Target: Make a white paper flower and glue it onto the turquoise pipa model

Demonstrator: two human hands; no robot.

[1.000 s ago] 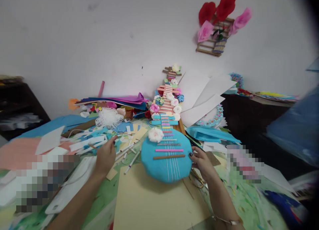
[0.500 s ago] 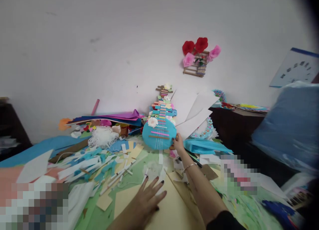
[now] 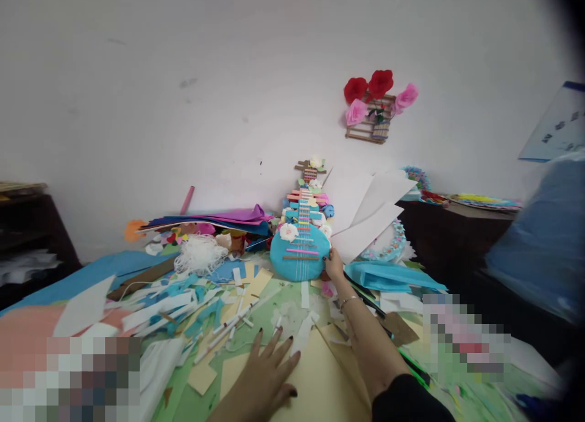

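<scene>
A handmade blue toy lute [image 3: 284,257], shaped like a pipa, stands upright near the wall, its neck pointing up. White strings run down its front over coloured strips, and paper flowers crowd around the neck. My right hand [image 3: 334,266] reaches forward with its fingers closed on the lute's lower right edge; part of the grip is hidden. Lower in the view, my left hand [image 3: 262,376] is spread flat, fingers apart and holding nothing, over a cream sheet [image 3: 320,373] on the table.
White string [image 3: 201,254] lies tangled at the left, with paper scraps and white sticks [image 3: 226,330] in front. Folded coloured sheets [image 3: 214,221] lie at the back. To the right are a folded blue sheet [image 3: 393,277], a black pen-like stick and a blue plastic bag [image 3: 539,233].
The whole view has shifted slightly to the left, so things appear further right. My right hand stays on the lute's edge, and my left hand remains spread over the sheet.
</scene>
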